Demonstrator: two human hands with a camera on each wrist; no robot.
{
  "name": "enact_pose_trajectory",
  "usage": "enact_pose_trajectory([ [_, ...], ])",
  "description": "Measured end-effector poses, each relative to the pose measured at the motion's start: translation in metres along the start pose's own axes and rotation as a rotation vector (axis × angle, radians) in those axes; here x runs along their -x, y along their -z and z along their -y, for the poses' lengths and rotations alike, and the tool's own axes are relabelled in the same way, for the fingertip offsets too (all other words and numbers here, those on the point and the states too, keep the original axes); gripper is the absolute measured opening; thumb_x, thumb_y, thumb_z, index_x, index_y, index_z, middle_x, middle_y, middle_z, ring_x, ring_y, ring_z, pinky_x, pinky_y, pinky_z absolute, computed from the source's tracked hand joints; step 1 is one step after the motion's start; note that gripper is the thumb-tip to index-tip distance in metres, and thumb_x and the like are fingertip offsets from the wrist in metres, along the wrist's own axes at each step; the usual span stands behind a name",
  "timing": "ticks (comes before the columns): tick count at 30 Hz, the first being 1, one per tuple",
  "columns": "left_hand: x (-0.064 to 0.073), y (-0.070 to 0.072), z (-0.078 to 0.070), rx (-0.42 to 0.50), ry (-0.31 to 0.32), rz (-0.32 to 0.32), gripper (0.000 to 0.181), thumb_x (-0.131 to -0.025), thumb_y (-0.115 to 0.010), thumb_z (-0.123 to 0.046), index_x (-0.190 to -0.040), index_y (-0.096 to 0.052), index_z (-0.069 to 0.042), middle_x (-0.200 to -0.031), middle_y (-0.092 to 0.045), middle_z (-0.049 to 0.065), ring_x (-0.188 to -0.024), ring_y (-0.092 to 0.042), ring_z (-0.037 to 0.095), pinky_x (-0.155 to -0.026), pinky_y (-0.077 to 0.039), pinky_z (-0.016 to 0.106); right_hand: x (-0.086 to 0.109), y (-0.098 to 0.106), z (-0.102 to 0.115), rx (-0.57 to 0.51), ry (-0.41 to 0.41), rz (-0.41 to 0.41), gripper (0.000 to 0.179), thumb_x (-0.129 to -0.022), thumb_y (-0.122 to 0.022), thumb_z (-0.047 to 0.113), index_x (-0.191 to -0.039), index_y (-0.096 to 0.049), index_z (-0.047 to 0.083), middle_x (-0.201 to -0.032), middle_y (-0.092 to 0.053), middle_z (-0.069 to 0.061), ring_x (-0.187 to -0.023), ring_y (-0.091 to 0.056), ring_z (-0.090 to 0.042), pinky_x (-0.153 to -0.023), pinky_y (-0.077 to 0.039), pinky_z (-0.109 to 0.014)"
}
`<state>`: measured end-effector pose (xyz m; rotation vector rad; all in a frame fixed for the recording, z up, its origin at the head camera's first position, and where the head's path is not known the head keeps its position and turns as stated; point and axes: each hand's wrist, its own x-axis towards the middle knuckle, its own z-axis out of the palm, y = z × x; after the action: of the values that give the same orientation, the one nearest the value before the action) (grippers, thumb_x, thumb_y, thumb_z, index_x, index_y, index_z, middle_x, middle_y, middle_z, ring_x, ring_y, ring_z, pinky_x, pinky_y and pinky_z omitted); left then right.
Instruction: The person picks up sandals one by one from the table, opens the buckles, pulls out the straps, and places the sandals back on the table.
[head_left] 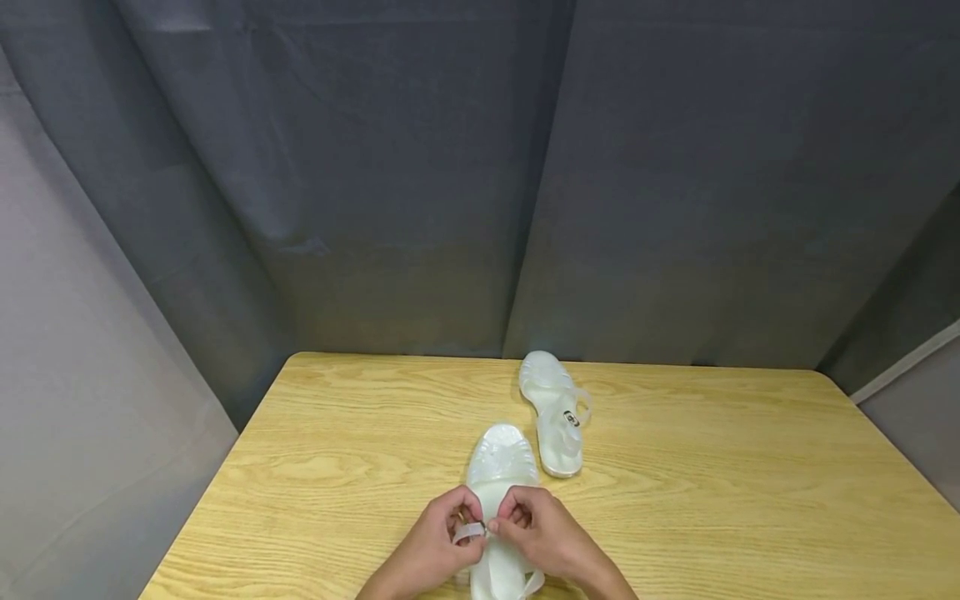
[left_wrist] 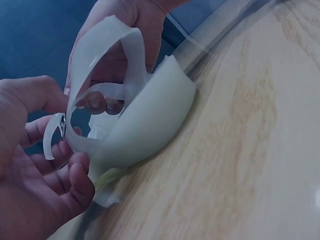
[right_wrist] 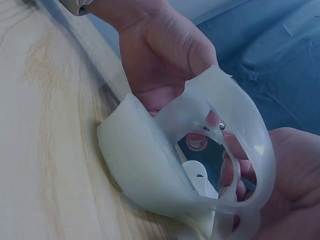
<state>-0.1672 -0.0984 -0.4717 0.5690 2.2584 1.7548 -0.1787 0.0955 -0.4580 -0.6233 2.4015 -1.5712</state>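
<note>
A translucent white jelly sandal (head_left: pixel 504 454) lies on the table with its toe pointing away from me. Over its middle both hands meet at the ankle strap (left_wrist: pixel 95 55). My left hand (head_left: pixel 447 537) pinches the strap beside a small metal buckle (left_wrist: pixel 62 126), and a loose strap end curls out between its fingers. From the other side, my right hand (head_left: pixel 542 529) pinches the strap with thumb and forefinger, its fingertips close to the left ones. The sandal's heel cup (right_wrist: pixel 145 155) stands upright on the wood, nearest the wrist cameras.
The matching sandal (head_left: pixel 551 417) lies farther back and slightly right, with a dark oval logo on its insole and its strap loose. Under both is a wood-grain table (head_left: pixel 360 467). Dark grey curtains (head_left: pixel 405 183) hang behind the table's far edge.
</note>
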Motion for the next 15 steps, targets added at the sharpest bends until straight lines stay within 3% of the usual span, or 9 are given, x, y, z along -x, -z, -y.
enact_pose_trajectory([
  [15, -0.0008, 0.0016, 0.0028, -0.005, -0.011, 0.02, 0.018, -0.08, -0.064, -0.001, -0.094, -0.052, -0.005, -0.082, -0.049, 0.0, -0.057, -0.042, 0.003, -0.052, -0.036, 0.014, -0.0004, -0.0006, 0.0011, 0.037, -0.019, -0.029, 0.025, -0.085, -0.07, 0.023, -0.075, -0.055, 0.006, -0.061, -0.047, 0.006, -0.051, -0.04, 0.001, -0.045, -0.034, -0.015],
])
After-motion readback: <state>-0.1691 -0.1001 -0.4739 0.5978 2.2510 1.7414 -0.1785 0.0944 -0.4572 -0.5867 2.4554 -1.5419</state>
